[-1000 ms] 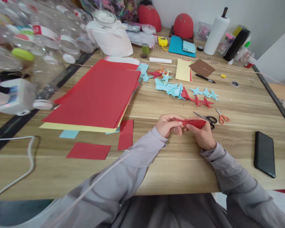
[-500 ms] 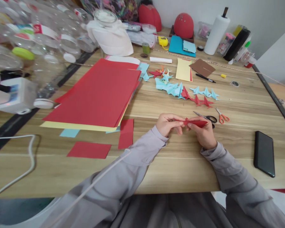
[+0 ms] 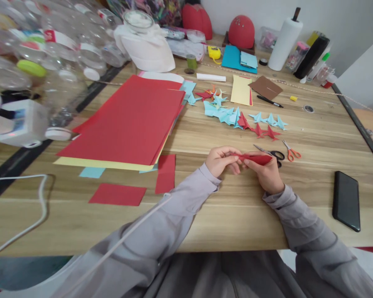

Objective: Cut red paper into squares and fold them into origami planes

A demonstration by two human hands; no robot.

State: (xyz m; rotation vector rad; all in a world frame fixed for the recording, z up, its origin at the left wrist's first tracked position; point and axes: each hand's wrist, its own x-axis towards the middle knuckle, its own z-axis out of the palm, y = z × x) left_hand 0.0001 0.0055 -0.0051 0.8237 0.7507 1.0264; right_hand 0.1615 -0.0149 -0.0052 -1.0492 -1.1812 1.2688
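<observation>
Matt paper, smooth wood grain, shiny plastic and soft cloth.
The folded red piece is matt paper with sharp creases, like the large red sheets. The table is smooth, pale wood grain with a faint sheen. The phone is glossy black, the bottles are clear shiny plastic, and the sleeves are matt grey cloth.

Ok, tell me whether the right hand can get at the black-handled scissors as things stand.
Probably yes. The black-handled scissors lie on the table just beyond the right hand, nothing between. But it shares a grip on the folded red paper with the left hand and must let go first.
</observation>
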